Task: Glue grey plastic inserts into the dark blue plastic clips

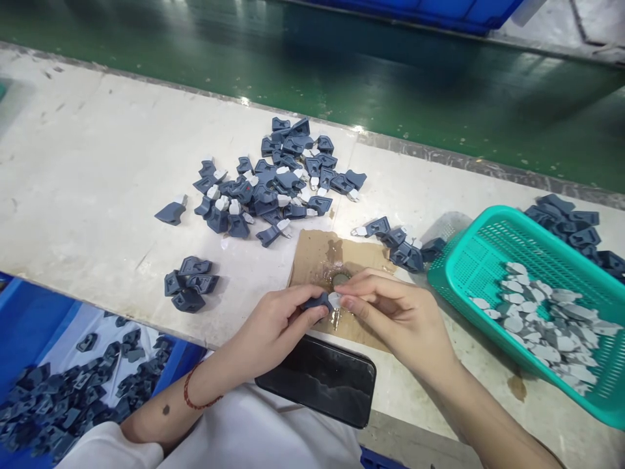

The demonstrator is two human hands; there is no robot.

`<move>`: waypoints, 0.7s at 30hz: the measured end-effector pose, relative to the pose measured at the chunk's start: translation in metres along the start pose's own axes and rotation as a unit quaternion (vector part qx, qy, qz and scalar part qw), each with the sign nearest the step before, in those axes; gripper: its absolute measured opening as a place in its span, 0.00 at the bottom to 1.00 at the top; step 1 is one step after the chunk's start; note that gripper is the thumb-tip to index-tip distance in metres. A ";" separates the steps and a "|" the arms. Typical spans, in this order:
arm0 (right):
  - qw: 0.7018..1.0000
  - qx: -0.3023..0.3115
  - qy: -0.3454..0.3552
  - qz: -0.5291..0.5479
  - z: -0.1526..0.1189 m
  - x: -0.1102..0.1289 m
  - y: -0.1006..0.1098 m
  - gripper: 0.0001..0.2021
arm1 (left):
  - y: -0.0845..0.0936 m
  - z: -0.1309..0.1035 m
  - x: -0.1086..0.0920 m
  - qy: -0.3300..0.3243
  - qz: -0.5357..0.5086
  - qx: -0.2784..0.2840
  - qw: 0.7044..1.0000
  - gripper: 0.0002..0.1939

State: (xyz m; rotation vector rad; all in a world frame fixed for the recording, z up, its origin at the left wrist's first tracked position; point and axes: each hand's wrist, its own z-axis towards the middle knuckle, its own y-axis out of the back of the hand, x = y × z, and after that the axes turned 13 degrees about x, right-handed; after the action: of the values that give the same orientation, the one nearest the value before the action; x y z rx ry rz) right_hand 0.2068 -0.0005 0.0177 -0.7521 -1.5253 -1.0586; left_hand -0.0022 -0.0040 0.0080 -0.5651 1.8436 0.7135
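My left hand (288,317) pinches a dark blue-grey plastic part (317,301) between thumb and fingers. Close beside it, my right hand (390,303) grips a small light grey piece (334,300) that meets the dark part. Both hands are over a wet brown cardboard sheet (312,260). Just behind the fingers a small round cap-like thing (340,279) lies on the cardboard. A large pile of dark parts with light pieces (266,195) spreads out behind, and a smaller group of dark parts (189,301) sits to the left.
A green basket (481,218) of light grey pieces stands at the right, with more dark parts (561,221) behind it. A black phone (317,381) lies at the table's front edge. Lower left, a blue bin (43,319) holds many dark parts. A green surface (195,58) runs behind the table.
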 end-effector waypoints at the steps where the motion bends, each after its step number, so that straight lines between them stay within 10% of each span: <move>1: 1.000 0.002 0.000 -0.006 0.000 0.000 -0.001 0.06 | 0.000 0.000 0.000 -0.002 -0.001 0.000 1.000 0.15; 12: 0.964 0.013 0.168 -0.206 -0.009 0.001 -0.002 0.14 | 0.003 -0.006 -0.013 -0.034 -0.168 0.017 0.985 0.14; 16: 0.925 0.009 0.211 -0.315 -0.013 0.001 -0.003 0.32 | -0.012 -0.006 -0.024 -0.055 -0.376 0.053 0.923 0.16; 21: 0.905 -0.027 0.246 -0.346 -0.016 0.001 -0.005 0.27 | -0.035 -0.006 -0.030 -0.011 -0.519 0.056 0.853 0.18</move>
State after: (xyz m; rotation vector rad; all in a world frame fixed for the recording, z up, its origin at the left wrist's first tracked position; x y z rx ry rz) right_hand 0.2086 -0.0178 0.0174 0.0748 -1.3277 -1.6676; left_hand 0.0276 -0.0313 0.0302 -1.3055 1.2531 -0.1271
